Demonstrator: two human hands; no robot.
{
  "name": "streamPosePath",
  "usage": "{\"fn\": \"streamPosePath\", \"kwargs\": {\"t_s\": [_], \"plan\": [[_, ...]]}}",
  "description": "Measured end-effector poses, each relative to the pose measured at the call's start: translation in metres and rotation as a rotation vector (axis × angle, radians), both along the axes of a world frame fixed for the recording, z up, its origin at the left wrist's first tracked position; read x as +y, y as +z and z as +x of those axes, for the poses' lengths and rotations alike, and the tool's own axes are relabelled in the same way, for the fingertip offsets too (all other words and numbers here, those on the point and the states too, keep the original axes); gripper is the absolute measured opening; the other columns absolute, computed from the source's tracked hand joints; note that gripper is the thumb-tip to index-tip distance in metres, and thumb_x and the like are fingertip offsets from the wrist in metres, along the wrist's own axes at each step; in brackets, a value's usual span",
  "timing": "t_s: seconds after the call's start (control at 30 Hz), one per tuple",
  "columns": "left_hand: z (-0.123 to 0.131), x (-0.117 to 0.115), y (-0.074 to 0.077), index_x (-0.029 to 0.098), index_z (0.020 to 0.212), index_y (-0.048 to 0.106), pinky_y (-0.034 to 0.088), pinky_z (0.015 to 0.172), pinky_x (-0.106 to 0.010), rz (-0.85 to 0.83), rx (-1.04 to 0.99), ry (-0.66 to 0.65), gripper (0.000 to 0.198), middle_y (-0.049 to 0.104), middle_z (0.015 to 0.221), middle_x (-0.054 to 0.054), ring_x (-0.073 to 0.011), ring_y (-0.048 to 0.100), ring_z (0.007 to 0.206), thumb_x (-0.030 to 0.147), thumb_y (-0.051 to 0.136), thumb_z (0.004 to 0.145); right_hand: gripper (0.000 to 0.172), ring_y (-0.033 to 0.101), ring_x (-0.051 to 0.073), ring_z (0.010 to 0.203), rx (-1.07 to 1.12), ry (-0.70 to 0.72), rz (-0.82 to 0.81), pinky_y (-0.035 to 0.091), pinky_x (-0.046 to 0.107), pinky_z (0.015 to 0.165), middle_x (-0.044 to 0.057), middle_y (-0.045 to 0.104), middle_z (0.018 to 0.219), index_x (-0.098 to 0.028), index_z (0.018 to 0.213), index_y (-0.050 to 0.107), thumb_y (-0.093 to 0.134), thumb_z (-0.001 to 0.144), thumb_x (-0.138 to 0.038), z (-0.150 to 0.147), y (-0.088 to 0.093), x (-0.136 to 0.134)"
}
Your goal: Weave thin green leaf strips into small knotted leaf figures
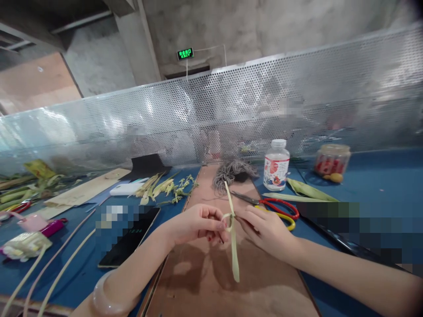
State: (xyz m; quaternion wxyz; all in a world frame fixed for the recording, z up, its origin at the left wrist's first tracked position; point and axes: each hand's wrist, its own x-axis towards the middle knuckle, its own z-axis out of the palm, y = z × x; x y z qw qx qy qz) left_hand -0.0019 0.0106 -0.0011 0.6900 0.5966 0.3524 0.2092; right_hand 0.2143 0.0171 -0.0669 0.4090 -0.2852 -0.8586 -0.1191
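Note:
A narrow pale-green leaf strip (234, 251) hangs between my two hands above a brown wooden board (198, 286), with a small loop near its middle. My left hand (206, 223) pinches the loop's left side between thumb and fingertips. From the right, my right hand (264, 224) grips the strip near the loop; its fingertips are partly hidden. One end of the strip points up and away, the other hangs toward me. Just beyond my right hand lie scissors (280, 207) with red and yellow handles, partly covered by that hand.
Grey cord (231, 174) lies heaped at the board's far end. A white-capped bottle (276, 165) and a glass jar (332, 163) stand at the right. Dried leaves (158, 187), a white phone (125, 189) and a dark tablet (132, 237) lie left. A perforated metal screen (158, 110) closes off the back.

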Motion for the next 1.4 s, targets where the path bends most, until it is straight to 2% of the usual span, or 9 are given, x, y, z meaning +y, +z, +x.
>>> {"fn": "streamPosePath", "kwargs": {"t_s": [0.17,0.4,0.5,0.6,0.77,0.97,1.13,1.3,1.4], "plan": [[0.001,0.001,-0.002,0.012,0.074,0.06,0.037,0.049,-0.017,-0.084,-0.03,0.029,0.022,0.066,0.064,-0.003,-0.0062,0.055,0.05,0.033,0.067,0.075,0.023,0.056,0.012,0.061,0.006,0.003,0.022,0.042,0.02,0.054,0.004,0.06,0.072,-0.017,0.096,0.06,0.038,0.091,-0.017,-0.001,0.002,-0.001],[0.001,0.005,-0.01,0.012,0.075,0.061,0.034,0.048,-0.017,-0.034,0.012,0.054,0.025,0.066,0.068,-0.003,-0.0051,0.052,0.051,0.036,0.069,0.073,0.022,0.053,0.012,0.058,0.051,0.019,0.077,0.04,0.02,0.051,0.003,0.057,0.067,-0.017,0.091,0.06,0.038,0.091,-0.017,-0.003,0.001,0.001],[0.002,0.005,-0.011,0.012,0.074,0.06,0.031,0.046,-0.017,0.018,0.046,0.071,0.028,0.065,0.068,-0.003,-0.0051,0.052,0.052,0.038,0.07,0.072,0.021,0.053,0.012,0.058,0.06,0.01,0.08,0.04,0.021,0.052,0.002,0.056,0.066,-0.017,0.092,0.06,0.039,0.091,-0.017,-0.003,0.002,0.0],[0.004,0.003,-0.01,0.012,0.074,0.06,0.028,0.044,-0.016,0.144,0.111,0.067,0.03,0.064,0.068,-0.002,-0.005,0.052,0.052,0.041,0.067,0.073,0.019,0.052,0.011,0.057,0.077,0.022,0.079,0.041,0.02,0.053,0.002,0.055,0.065,-0.016,0.092,0.059,0.041,0.09,-0.017,-0.003,0.003,-0.001],[0.007,0.002,-0.011,0.013,0.078,0.06,0.039,0.054,-0.019,0.264,0.115,0.063,0.03,0.063,0.076,-0.003,-0.007,0.056,0.057,0.042,0.064,0.075,0.019,0.052,0.012,0.059,0.078,0.016,0.074,0.042,0.02,0.054,0.003,0.055,0.066,-0.017,0.088,0.059,0.041,0.09,-0.017,-0.003,0.003,-0.002],[0.011,0.002,-0.015,0.013,0.08,0.061,0.039,0.055,-0.02,0.298,0.15,-0.002,0.034,0.065,0.076,-0.004,-0.0091,0.057,0.061,0.047,0.061,0.076,0.018,0.054,0.013,0.062,0.067,-0.003,0.11,0.043,0.022,0.056,0.004,0.058,0.068,-0.016,0.084,0.06,0.042,0.089,-0.014,-0.005,0.001,0.0],[0.011,0.004,-0.02,0.013,0.078,0.062,0.039,0.054,-0.021,0.355,0.195,0.028,0.036,0.063,0.07,-0.002,-0.009,0.053,0.058,0.049,0.059,0.076,0.016,0.057,0.014,0.067,0.072,0.017,0.14,0.046,0.023,0.059,0.005,0.061,0.074,-0.017,0.092,0.059,0.044,0.089,-0.014,-0.005,0.002,-0.002],[0.01,0.005,-0.02,0.014,0.069,0.059,0.036,0.051,-0.021,0.424,0.204,0.12,0.033,0.057,0.061,0.001,-0.0072,0.047,0.051,0.046,0.059,0.076,0.028,0.059,0.017,0.088,0.065,0.071,-0.019,0.05,0.027,0.073,0.01,0.062,0.097,-0.016,0.11,0.053,0.038,0.088,-0.01,-0.001,0.006,-0.006],[0.01,0.005,-0.02,0.014,0.067,0.058,0.034,0.048,-0.021,0.449,0.216,0.17,0.032,0.057,0.06,0.0,-0.0069,0.045,0.049,0.045,0.059,0.076,0.031,0.057,0.019,0.095,0.063,0.096,-0.059,0.05,0.031,0.078,0.011,0.059,0.104,-0.016,0.114,0.049,0.041,0.085,-0.014,-0.001,0.006,-0.007]]}}
